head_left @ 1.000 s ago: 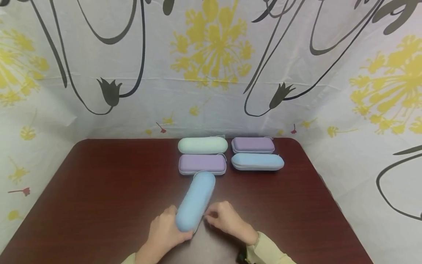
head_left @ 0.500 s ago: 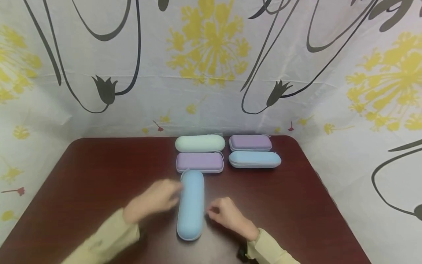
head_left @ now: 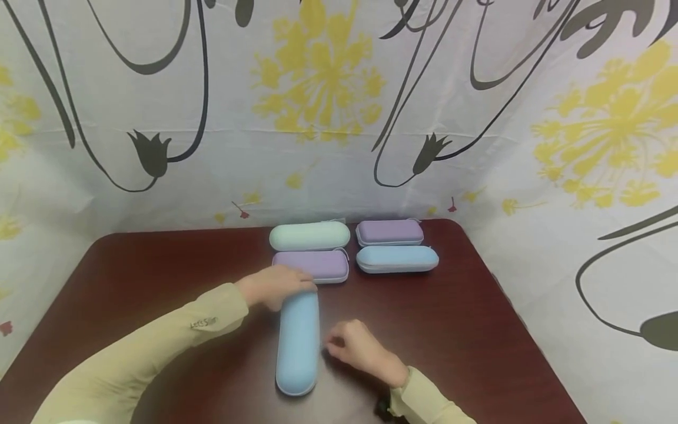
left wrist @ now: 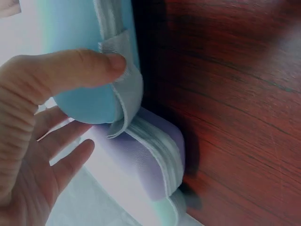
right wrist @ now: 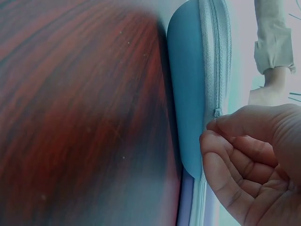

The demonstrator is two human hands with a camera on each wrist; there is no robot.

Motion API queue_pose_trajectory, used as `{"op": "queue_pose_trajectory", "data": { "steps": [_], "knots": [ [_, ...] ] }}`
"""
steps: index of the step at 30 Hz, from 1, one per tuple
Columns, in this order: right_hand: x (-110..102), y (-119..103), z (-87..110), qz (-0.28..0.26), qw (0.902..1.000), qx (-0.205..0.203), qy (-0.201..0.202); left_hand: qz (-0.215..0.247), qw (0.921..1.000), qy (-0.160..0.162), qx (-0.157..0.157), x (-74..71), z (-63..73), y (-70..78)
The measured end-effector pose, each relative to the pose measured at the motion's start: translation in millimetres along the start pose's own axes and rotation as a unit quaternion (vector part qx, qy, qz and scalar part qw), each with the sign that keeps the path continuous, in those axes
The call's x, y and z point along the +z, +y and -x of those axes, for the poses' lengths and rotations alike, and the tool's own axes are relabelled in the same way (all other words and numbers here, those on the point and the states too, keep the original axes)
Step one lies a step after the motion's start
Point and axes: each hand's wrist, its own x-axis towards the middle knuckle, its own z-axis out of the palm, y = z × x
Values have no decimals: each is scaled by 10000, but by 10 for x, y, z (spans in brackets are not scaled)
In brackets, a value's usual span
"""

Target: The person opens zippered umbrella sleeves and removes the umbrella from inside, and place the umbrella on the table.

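A light-blue zippered case (head_left: 298,347) lies lengthwise on the table in front of me. My left hand (head_left: 278,285) holds its far end, with the thumb on the grey strap loop (left wrist: 129,89) and fingers on the other side, as the left wrist view shows. My right hand (head_left: 360,348) is beside the case's right side. In the right wrist view, its thumb and index finger pinch the zipper pull (right wrist: 217,113) on the pale zipper track (right wrist: 217,56), which looks closed along the visible stretch.
Beyond the blue case lie a purple case (head_left: 318,266) and a mint-green case (head_left: 309,236). Right of them, another purple case (head_left: 389,232) sits behind a second blue case (head_left: 398,259). A patterned cloth (head_left: 228,147) hangs behind the dark wooden table (head_left: 424,330).
My left hand has let go of the near end of the blue case and moved to its far end. The case has turned from slanted to nearly straight. My right hand stays by its side.
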Motion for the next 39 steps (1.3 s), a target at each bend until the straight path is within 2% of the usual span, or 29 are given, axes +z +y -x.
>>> {"op": "queue_pose_trajectory", "data": {
  "steps": [9,13,18,25,32,39],
  "knots": [
    [-25,25,17,30,9993,-370,-48,209,9994,268,85,78,76,-46],
    [-41,35,26,16,9988,-492,-25,285,9990,333,-10,99,145,-52],
    [-54,39,36,-92,9986,-515,-49,332,9990,234,-167,105,197,-39],
    [-75,32,44,-226,9987,-447,-90,263,9996,95,-49,112,202,-26],
    [-125,76,94,-239,9988,-422,-109,777,9960,197,-385,116,312,-16],
    [-202,143,219,-276,9978,-607,-45,1293,9871,248,-913,229,433,6]
  ]
}}
